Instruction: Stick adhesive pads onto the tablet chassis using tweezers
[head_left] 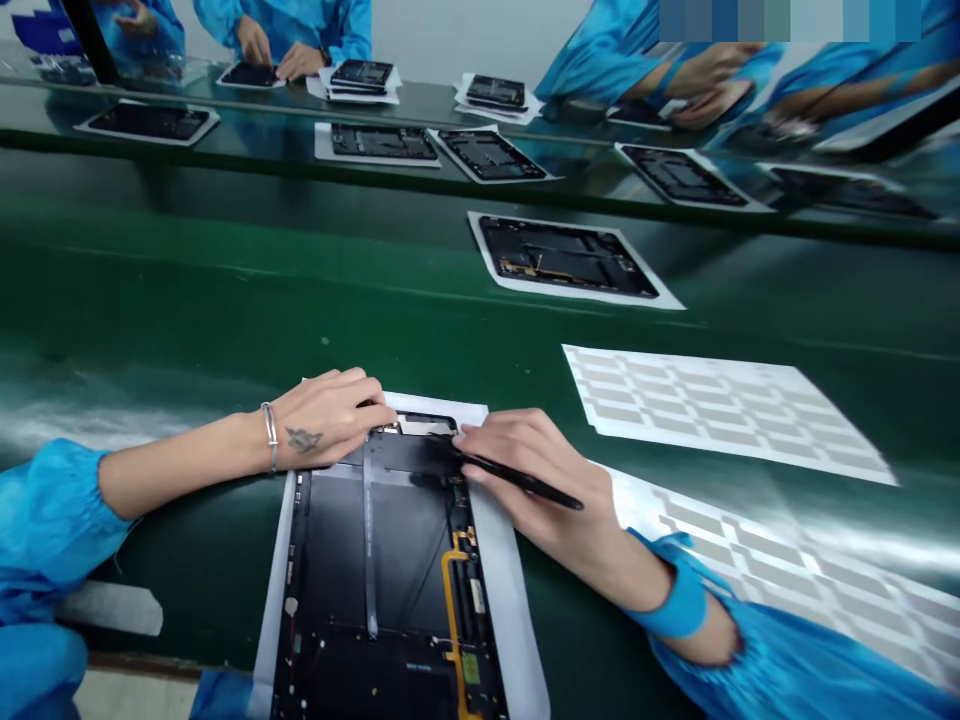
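The left hand (326, 420) rests, fingers curled, on the far edge of an open tablet housing (375, 560) at the near bench edge. The right hand (525, 470) pinches a black pointed tool (525, 480) there. A dark strip (370, 540) already runs down the housing; to the right, a sheet of grey pads (720, 410) remains full.

left hand (326, 420) on tablet chassis (375, 565), right hand (521, 465) holding black stylus (559, 496)
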